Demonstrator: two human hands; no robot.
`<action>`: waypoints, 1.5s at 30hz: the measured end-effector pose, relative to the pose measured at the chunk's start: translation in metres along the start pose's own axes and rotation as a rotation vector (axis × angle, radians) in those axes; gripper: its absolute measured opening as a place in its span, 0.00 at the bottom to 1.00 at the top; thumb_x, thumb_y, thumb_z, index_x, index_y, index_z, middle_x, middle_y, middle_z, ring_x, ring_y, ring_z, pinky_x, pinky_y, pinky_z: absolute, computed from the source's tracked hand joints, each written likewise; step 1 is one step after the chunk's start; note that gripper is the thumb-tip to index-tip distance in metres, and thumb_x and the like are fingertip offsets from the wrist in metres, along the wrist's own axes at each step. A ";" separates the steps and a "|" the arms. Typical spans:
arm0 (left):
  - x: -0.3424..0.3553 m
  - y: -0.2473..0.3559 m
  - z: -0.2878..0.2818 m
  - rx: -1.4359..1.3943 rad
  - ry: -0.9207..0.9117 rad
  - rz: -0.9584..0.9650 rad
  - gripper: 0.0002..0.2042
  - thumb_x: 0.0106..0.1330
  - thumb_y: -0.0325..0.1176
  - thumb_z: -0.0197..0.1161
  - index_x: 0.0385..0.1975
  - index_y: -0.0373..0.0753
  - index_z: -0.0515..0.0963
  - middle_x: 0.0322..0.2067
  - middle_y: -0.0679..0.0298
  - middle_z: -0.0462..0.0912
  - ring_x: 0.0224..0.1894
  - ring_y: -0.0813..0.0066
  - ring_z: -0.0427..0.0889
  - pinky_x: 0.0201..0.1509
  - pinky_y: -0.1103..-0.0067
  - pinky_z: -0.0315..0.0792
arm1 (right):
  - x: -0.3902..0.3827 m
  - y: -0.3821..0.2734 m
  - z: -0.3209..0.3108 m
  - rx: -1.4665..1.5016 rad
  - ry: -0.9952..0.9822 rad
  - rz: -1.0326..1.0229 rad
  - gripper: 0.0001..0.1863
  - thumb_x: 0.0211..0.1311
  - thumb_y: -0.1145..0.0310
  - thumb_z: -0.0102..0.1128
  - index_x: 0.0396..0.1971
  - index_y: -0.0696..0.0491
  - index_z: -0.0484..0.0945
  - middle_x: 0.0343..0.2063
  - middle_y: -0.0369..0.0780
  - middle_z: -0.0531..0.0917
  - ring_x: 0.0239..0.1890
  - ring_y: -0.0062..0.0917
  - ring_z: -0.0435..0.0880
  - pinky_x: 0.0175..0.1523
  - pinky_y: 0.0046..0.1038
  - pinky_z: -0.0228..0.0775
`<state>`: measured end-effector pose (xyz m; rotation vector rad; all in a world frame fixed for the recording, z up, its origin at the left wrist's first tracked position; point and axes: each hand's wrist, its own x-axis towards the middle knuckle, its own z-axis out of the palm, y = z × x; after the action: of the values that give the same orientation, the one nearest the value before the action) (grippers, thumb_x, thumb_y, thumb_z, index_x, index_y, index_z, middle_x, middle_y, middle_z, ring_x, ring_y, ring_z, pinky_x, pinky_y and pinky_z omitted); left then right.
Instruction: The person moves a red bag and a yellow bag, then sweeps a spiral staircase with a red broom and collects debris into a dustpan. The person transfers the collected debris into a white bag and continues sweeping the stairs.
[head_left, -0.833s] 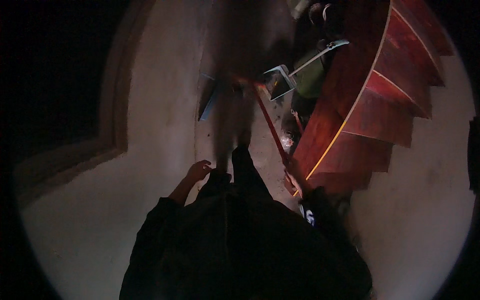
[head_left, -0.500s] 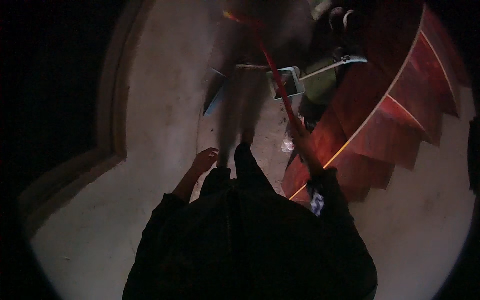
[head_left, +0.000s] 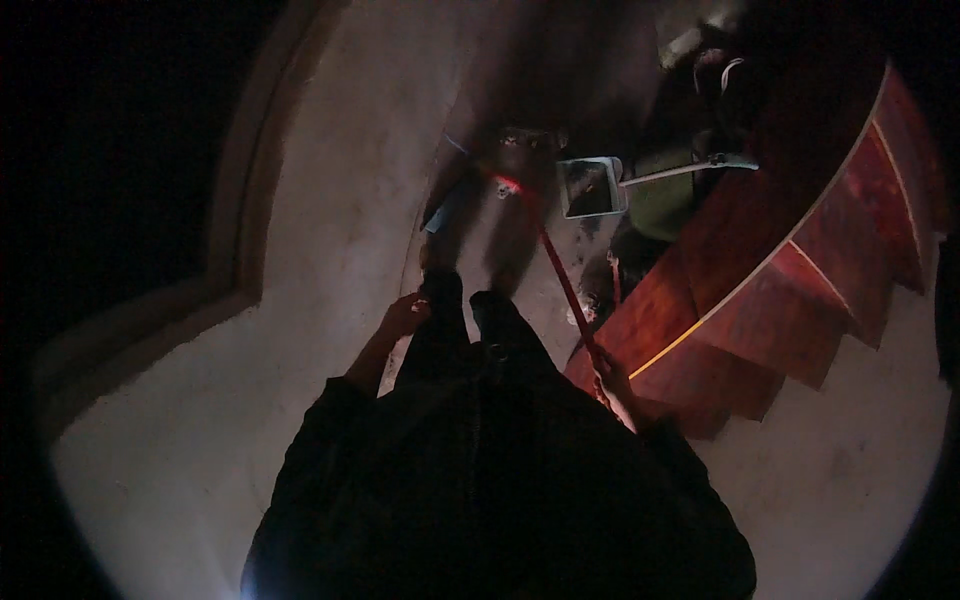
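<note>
Fingers of right hand (head_left: 612, 388) grip red pole (head_left: 563, 272) in head view; its far end sits left of dustpan (head_left: 623, 185). Left hand (head_left: 404, 315) loosely curled, whether holding anything, cannot tell. Dark specks (head_left: 588, 228) lie outside dustpan: some left, amount done unclear. Dustpan dark inside, contents unreadable.

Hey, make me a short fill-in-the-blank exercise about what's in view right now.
The right hand grips a pole coloured ____.
The left hand is nearest the ____ leg.
The dustpan has its handle pointing toward the picture's ____ edge.
The staircase lies on the picture's ____ side.

Missing words: red; left; right; right.
</note>
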<state>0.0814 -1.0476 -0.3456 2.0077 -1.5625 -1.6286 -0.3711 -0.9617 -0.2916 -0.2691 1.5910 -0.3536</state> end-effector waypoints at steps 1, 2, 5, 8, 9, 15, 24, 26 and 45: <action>0.002 -0.004 -0.001 0.013 0.009 0.012 0.17 0.55 0.40 0.59 0.43 0.41 0.74 0.35 0.56 0.80 0.39 0.62 0.80 0.42 0.72 0.73 | 0.016 0.003 -0.001 0.020 -0.030 -0.056 0.12 0.64 0.66 0.46 0.46 0.44 0.72 0.12 0.31 0.68 0.07 0.16 0.62 0.10 0.18 0.52; 0.004 -0.006 -0.004 0.035 0.018 0.023 0.17 0.55 0.40 0.59 0.43 0.40 0.74 0.35 0.56 0.80 0.39 0.62 0.80 0.42 0.72 0.73 | 0.027 -0.015 0.010 -0.087 0.046 -0.075 0.09 0.64 0.66 0.43 0.40 0.48 0.73 0.12 0.29 0.66 0.06 0.16 0.61 0.10 0.18 0.51; 0.006 0.003 -0.007 0.004 -0.011 -0.057 0.17 0.56 0.40 0.58 0.43 0.40 0.74 0.35 0.54 0.80 0.39 0.60 0.79 0.42 0.71 0.72 | 0.137 -0.039 0.008 -0.292 0.026 -0.419 0.10 0.63 0.66 0.45 0.41 0.49 0.72 0.15 0.32 0.70 0.13 0.20 0.69 0.16 0.23 0.58; 0.045 0.036 0.015 0.044 -0.007 0.171 0.17 0.56 0.41 0.57 0.43 0.39 0.74 0.36 0.55 0.80 0.39 0.60 0.79 0.42 0.71 0.72 | 0.254 -0.034 -0.077 -0.451 0.075 -0.691 0.13 0.63 0.61 0.46 0.43 0.50 0.73 0.21 0.35 0.75 0.21 0.23 0.75 0.22 0.30 0.64; 0.053 0.034 0.015 0.001 -0.024 0.185 0.17 0.56 0.41 0.57 0.42 0.39 0.74 0.36 0.54 0.80 0.39 0.59 0.79 0.42 0.70 0.72 | 0.259 -0.035 -0.079 -0.508 0.121 -0.745 0.14 0.64 0.60 0.46 0.44 0.50 0.72 0.22 0.34 0.74 0.19 0.21 0.73 0.21 0.28 0.62; 0.018 -0.039 0.016 0.165 -0.037 0.176 0.15 0.57 0.39 0.57 0.41 0.39 0.74 0.38 0.55 0.79 0.40 0.61 0.78 0.43 0.72 0.72 | 0.035 -0.090 0.025 -0.268 0.104 -0.229 0.16 0.63 0.63 0.50 0.50 0.46 0.71 0.16 0.31 0.70 0.06 0.14 0.61 0.10 0.19 0.51; -0.007 -0.007 -0.019 -0.054 -0.092 0.216 0.14 0.58 0.37 0.56 0.40 0.36 0.73 0.35 0.56 0.79 0.40 0.60 0.79 0.45 0.70 0.72 | 0.113 -0.072 0.118 -1.078 0.165 -0.830 0.23 0.59 0.69 0.45 0.57 0.50 0.64 0.26 0.49 0.78 0.28 0.38 0.78 0.31 0.39 0.68; -0.013 -0.042 -0.032 0.134 -0.054 0.560 0.14 0.58 0.37 0.56 0.41 0.36 0.73 0.36 0.56 0.80 0.39 0.60 0.79 0.45 0.71 0.72 | 0.097 -0.069 0.139 -1.152 0.121 -0.569 0.21 0.59 0.68 0.46 0.54 0.52 0.66 0.27 0.48 0.78 0.28 0.39 0.78 0.31 0.41 0.69; 0.007 -0.016 -0.045 0.253 -0.312 0.201 0.16 0.58 0.38 0.58 0.44 0.39 0.74 0.37 0.56 0.79 0.39 0.63 0.79 0.43 0.71 0.72 | -0.068 0.100 0.021 -0.805 0.570 -0.427 0.17 0.62 0.66 0.47 0.51 0.52 0.71 0.34 0.51 0.79 0.35 0.40 0.80 0.37 0.35 0.71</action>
<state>0.1259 -1.0669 -0.3413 1.6872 -2.0989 -1.8068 -0.3419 -0.8448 -0.2681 -1.2245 2.1851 -0.0892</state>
